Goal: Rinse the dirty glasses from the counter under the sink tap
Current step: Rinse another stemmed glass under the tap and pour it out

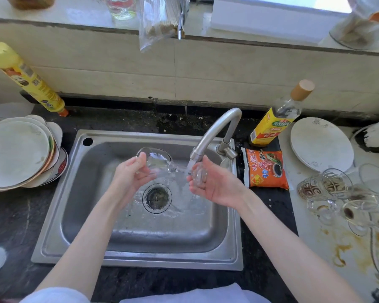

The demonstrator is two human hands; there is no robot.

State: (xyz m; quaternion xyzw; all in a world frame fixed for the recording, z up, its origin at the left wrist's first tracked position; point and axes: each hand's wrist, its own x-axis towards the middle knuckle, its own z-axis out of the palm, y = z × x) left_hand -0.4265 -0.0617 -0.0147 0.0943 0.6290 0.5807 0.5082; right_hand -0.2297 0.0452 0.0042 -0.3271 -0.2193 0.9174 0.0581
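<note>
A clear stemmed glass (155,157) lies sideways over the steel sink (59,204), held between both hands. My left hand (131,173) grips its bowl, fingers curled at the rim. My right hand (214,186) cups the glass's foot in its palm, right under the tap (214,132). Water runs from the spout onto the stem and foot and splashes round the drain (157,197). Several dirty glasses (328,186) with brown residue lie on the counter at the right.
Stacked plates (18,154) sit left of the sink, a yellow spray can (26,77) behind them. To the right are a bottle (276,119), an orange sauce packet (266,169), a white plate (322,143) and brown spill stains (341,250).
</note>
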